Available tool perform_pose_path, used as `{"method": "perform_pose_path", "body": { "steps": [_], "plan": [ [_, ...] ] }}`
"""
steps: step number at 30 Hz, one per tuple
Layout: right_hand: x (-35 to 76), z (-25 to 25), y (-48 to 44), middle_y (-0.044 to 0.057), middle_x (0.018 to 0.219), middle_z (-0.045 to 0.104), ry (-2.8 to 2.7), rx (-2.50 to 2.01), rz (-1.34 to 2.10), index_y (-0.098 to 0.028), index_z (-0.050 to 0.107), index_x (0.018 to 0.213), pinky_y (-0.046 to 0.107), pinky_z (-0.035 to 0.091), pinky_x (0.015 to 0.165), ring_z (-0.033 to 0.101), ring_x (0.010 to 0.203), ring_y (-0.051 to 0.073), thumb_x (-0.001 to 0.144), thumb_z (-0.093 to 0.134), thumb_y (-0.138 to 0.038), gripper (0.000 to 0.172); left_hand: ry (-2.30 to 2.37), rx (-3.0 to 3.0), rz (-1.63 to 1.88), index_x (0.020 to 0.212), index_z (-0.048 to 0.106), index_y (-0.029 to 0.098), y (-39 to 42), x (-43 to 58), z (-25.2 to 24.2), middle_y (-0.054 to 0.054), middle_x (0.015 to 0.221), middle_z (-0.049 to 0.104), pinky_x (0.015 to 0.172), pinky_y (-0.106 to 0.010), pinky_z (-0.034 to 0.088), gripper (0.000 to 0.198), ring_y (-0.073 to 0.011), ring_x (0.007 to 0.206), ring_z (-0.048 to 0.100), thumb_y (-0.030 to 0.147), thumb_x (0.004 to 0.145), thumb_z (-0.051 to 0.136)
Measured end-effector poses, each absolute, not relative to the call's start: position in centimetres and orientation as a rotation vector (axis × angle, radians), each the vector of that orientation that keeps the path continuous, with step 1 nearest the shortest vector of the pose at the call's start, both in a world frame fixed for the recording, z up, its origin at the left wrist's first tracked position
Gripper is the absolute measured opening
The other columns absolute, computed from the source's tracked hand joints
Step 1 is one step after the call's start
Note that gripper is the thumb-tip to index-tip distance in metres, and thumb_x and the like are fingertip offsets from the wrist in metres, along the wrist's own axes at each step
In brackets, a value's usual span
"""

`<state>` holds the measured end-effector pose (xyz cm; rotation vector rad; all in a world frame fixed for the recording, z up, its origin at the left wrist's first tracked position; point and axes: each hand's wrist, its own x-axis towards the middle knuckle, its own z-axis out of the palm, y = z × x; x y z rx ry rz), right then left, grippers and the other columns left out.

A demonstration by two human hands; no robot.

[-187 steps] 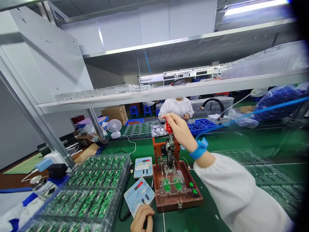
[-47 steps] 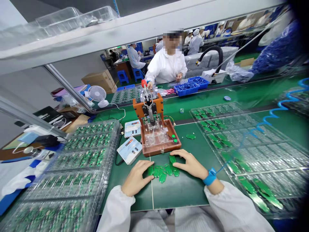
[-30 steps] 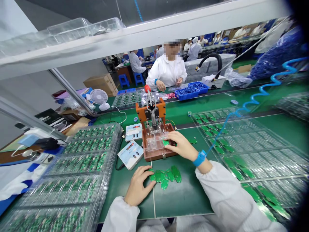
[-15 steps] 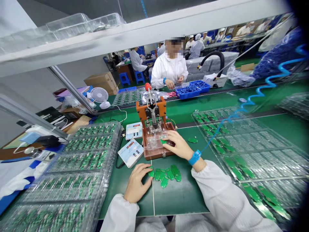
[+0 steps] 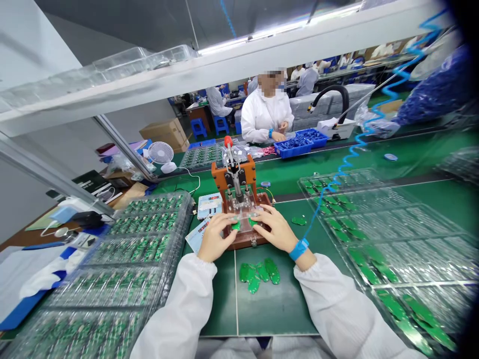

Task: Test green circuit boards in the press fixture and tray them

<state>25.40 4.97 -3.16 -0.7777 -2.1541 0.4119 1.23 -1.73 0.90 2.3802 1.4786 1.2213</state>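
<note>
Both hands are at the front of a small press fixture [image 5: 239,242] with an orange frame, a red-knobbed lever and a clear plate. My left hand [image 5: 217,235] pinches a green circuit board [image 5: 235,224] at the fixture's left side. At the right side, my right hand [image 5: 275,227] has its thumb and fingers on another green circuit board [image 5: 252,220]. A blue strap circles my right wrist. Several loose green boards [image 5: 258,271] lie in a group on the green mat just in front of the fixture.
Stacked clear trays of boards [image 5: 145,239] stand on the left, partly filled trays [image 5: 404,239] on the right. Two meter boxes [image 5: 198,234] sit left of the fixture. A single board [image 5: 298,220] lies to its right. A coiled blue cord [image 5: 348,162] hangs from above. A co-worker [image 5: 265,114] sits opposite.
My left hand has moved up from beside the loose boards to the fixture, carrying a green board. My right hand stays at the fixture. The camera view has shifted slightly.
</note>
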Motion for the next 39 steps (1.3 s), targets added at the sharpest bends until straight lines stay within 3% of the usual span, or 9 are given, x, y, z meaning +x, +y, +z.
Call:
{"method": "perform_pose_path", "body": {
  "steps": [15, 23, 28, 39],
  "plan": [
    [25.3, -3.5, 4.9, 0.008, 0.124, 0.072, -2.149, -0.790, 0.381, -0.019, 0.072, 0.115, 0.053, 0.049, 0.107, 0.053, 0.133, 0.033, 0.098, 0.061, -0.032, 0.024, 1.466, 2.390, 1.169, 0.101, 0.069, 0.020, -0.7, 1.9, -0.6, -0.008, 0.115, 0.071, 0.104, -0.051, 0.050, 0.013, -0.0272, 0.117, 0.061, 0.018, 0.091, 0.061],
    [25.3, -3.3, 4.9, 0.009, 0.125, 0.071, -2.177, -0.785, 0.367, -0.020, 0.071, 0.118, 0.054, 0.050, 0.107, 0.053, 0.133, 0.033, 0.099, 0.060, -0.032, 0.025, 1.690, 2.385, 1.234, 0.116, 0.066, 0.020, -2.1, 3.0, -2.8, -0.009, 0.129, 0.068, 0.110, -0.054, 0.046, 0.020, -0.0292, 0.135, 0.051, 0.020, 0.100, 0.054],
    [25.3, -3.3, 4.9, 0.010, 0.124, 0.071, -2.183, -0.775, 0.370, -0.020, 0.071, 0.118, 0.055, 0.050, 0.106, 0.053, 0.132, 0.033, 0.100, 0.058, -0.032, 0.025, 1.791, 2.384, 1.403, 0.126, 0.062, 0.020, -4.5, 4.3, -3.5, -0.014, 0.144, 0.056, 0.113, -0.053, 0.043, 0.026, -0.0304, 0.140, 0.045, 0.019, 0.101, 0.054],
    [25.4, -3.2, 4.7, 0.005, 0.133, 0.068, -2.090, -0.701, 0.462, -0.025, 0.074, 0.114, 0.057, 0.044, 0.113, 0.050, 0.136, 0.032, 0.097, 0.063, -0.031, 0.021, 1.418, 2.607, 1.427, 0.116, 0.064, 0.019, -6.5, 5.6, -4.7, -0.011, 0.123, 0.069, 0.103, -0.044, 0.051, 0.029, -0.0265, 0.126, 0.058, 0.004, 0.092, 0.057]
  ]
}}
